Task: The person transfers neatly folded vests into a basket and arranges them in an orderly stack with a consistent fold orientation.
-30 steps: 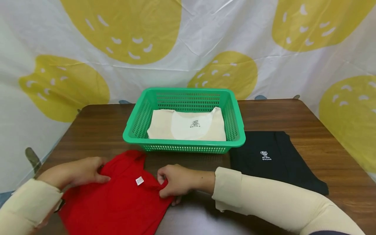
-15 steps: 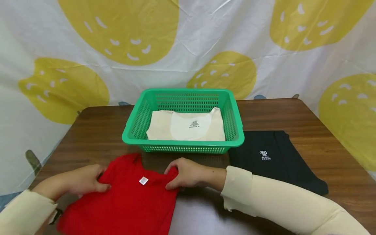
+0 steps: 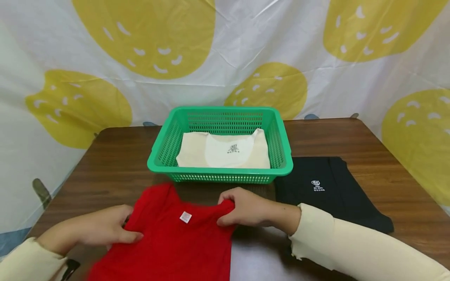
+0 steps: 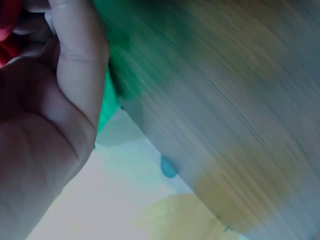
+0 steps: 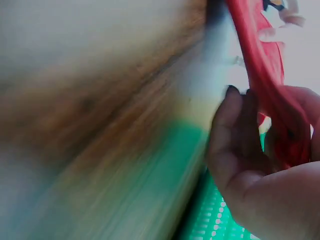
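Observation:
A red shirt [image 3: 183, 246] with a white label [image 3: 185, 217] below its neckline is held up over the near part of the table, its lower end cut off by the head view's bottom edge. My left hand [image 3: 107, 226] grips its left shoulder, thumb on the front. At the other shoulder, my right hand [image 3: 247, 208] pinches the cloth between thumb and fingers. The right wrist view has the red fabric [image 5: 260, 60] hanging from that hand's grasp. Only a bit of red [image 4: 7, 20] shows past my left fingers in the left wrist view.
Behind the shirt stands a green basket [image 3: 219, 171] with a folded cream shirt [image 3: 230, 150] inside. To its right lies a folded black shirt [image 3: 330, 195] with a white print. A lemon-patterned curtain [image 3: 197, 91] hangs behind the brown wooden table [image 3: 116, 164].
Both hands have moved to the right with the red shirt, the right hand farther, so the neckline is spread wider. The basket and black shirt stay where they were.

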`<state>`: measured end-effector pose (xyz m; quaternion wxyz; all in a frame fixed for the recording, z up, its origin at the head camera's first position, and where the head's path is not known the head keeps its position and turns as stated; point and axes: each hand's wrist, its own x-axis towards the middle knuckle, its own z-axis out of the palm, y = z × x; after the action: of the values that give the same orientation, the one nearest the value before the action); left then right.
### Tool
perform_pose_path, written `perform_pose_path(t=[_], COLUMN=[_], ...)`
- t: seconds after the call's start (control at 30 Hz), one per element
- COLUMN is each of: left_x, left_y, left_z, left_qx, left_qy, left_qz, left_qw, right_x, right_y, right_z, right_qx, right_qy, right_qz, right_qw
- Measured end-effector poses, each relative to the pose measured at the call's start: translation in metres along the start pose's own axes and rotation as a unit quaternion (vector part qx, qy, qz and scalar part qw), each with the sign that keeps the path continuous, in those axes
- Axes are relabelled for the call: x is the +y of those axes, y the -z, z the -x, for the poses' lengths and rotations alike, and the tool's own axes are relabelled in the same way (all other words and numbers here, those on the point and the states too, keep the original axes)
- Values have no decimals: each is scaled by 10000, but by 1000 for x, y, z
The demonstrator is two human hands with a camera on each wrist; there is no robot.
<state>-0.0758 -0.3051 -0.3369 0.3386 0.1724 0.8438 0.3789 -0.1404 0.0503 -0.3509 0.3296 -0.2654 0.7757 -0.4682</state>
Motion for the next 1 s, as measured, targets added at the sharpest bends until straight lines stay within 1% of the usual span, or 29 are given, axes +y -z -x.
perform_pose_path(t=[0.1, 0.2, 0.33, 0.4, 0.47, 0.57, 0.7, 0.77, 0.83, 0.93, 1.0], left_x=[10, 20, 29, 32, 34, 39, 48, 53, 59, 67, 73], left_y=[-1, -3, -4, -5, -5, -6, -5, -4, -3, -2, 0], left_z=[-2, -4, -6, -6, -6, -6, -5, -4, -2, -2, -3], left_qx=[24, 60, 154, 189, 232, 242, 277, 343, 447, 625, 726], left_qy=[0, -73, -435, -609, -703, -708, -706, -822, -993, -1211, -1265], left_qz=[-40, -48, -129, -145, -186, -184, -135, -162, -238, -305, -317], left_qw=[10000, 9999, 9989, 9979, 9971, 9970, 9970, 9959, 9938, 9902, 9888], right_x=[2, 3, 3, 2, 0, -5, -13, -17, -20, -24, -26], right_y=[9, 14, 14, 14, 13, 13, 16, 18, 20, 25, 29], right_z=[9, 17, 26, 33, 39, 49, 60, 65, 69, 74, 75], right_qx=[408, 685, 741, 709, 678, 754, 1114, 1341, 1547, 1770, 1913], right_qy=[-1, -38, -24, 11, 84, 321, 784, 894, 970, 1047, 1121], right_qz=[-671, -1376, -2174, -2385, -2493, -2307, -1548, -1161, -872, -717, -689], right_qw=[9969, 9881, 9733, 9686, 9660, 9696, 9785, 9801, 9793, 9760, 9727])
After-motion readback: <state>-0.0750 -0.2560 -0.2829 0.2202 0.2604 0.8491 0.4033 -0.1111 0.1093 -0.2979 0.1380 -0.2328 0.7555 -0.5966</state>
